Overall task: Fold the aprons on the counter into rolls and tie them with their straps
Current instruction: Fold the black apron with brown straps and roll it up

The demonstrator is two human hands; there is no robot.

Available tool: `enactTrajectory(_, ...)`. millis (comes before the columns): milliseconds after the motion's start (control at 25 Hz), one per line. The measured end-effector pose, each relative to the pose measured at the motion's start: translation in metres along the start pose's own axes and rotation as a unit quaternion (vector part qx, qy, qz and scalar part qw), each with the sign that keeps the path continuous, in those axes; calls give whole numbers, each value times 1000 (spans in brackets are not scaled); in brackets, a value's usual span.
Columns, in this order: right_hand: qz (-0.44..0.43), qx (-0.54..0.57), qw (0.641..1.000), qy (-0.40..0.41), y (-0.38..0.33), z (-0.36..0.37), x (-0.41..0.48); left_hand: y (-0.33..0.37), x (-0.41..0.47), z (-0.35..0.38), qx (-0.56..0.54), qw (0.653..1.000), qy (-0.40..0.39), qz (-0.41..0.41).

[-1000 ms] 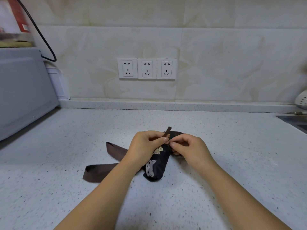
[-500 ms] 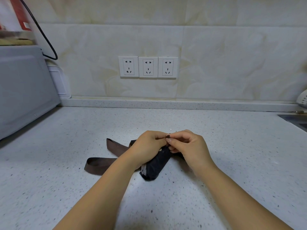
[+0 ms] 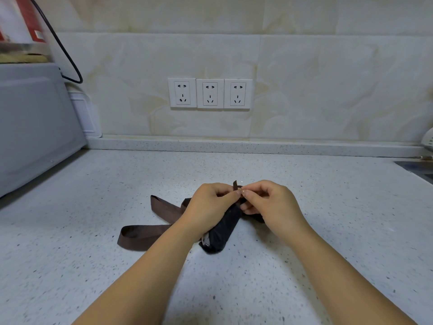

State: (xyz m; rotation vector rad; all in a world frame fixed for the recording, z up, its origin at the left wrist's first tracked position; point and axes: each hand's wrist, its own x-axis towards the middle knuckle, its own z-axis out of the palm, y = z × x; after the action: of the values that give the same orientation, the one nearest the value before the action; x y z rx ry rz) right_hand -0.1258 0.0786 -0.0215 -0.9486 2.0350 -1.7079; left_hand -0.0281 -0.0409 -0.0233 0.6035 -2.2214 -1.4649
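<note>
Grips (image 3: 210,204) (image 3: 271,205) on strap (image 3: 235,185) atop apron (image 3: 220,235)

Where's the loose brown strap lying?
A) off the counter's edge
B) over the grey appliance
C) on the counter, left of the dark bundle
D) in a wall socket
C: the brown strap lies looped on the counter, left of the rolled apron.

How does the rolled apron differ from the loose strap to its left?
The rolled apron is near-black with a white print; the loose strap is plain brown. The apron is a thick bundle; the strap lies flat and looped. Left hand and right hand pinch a strap end above the apron; the loose strap lies ungripped. Both rest on the counter.
</note>
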Motion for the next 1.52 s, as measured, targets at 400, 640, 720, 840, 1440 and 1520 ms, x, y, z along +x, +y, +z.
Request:
enactTrajectory(400, -46, -74, 996, 18, 3, 1, -2, 0, 5, -5, -104, 989, -8, -103)
enactTrajectory(640, -37, -133, 985, -104, 4, -9, -3, -5, 6, -18, -204, 968, -53, -136)
enactTrajectory(720, -39, -147, 982, -108, 7, -8, -2, -3, 5, -20, -180, 973, -61, -132)
enactTrajectory(840, -47, -159, 979, -117, 12, -5, -1, -2, 4, -19, -97, 990, -51, -93)
enactTrajectory(1440, -110, -322, 935, -101, 9, 9, 5, 2, 1, -9, 196, 973, 63, 109)
enactTrajectory(1520, -88, -316, 940, -95, 8, 10, 5, 6, -2, -4, 275, 949, 79, 136)
